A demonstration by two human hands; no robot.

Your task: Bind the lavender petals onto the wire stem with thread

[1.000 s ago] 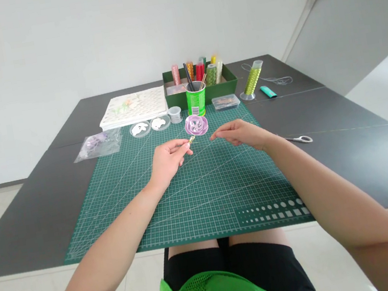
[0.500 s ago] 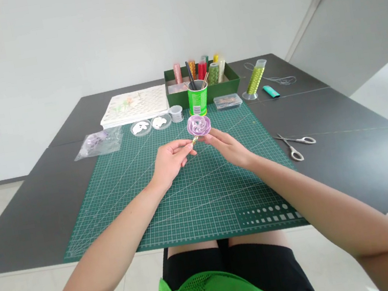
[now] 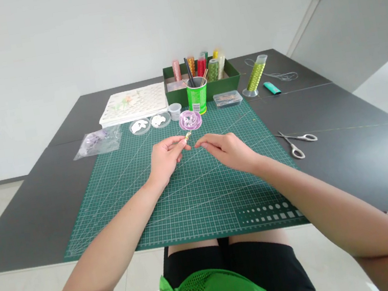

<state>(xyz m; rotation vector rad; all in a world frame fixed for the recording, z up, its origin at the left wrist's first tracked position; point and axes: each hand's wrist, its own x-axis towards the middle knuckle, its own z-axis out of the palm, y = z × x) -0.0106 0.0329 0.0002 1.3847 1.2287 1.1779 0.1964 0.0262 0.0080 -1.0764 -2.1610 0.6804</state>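
Between the thumb and fingers of my left hand is the short gold stem of a purple artificial flower. The round, layered bloom faces up just beyond the fingertips, above the far part of the green cutting mat. My right hand is close by on the right, apart from the bloom. Its index finger and thumb are bent together, pointing toward the stem. Anything between those fingertips is too small to make out.
Behind the hands stand a green can of sticks, a dark green box of thread spools and two dishes of white pieces. Scissors lie open at right, near a yellow-green spool. A plastic bag lies at left.
The flower and my left hand have shifted slightly left and away. My right hand has drawn back from beneath the bloom, and its fingers have curled in.
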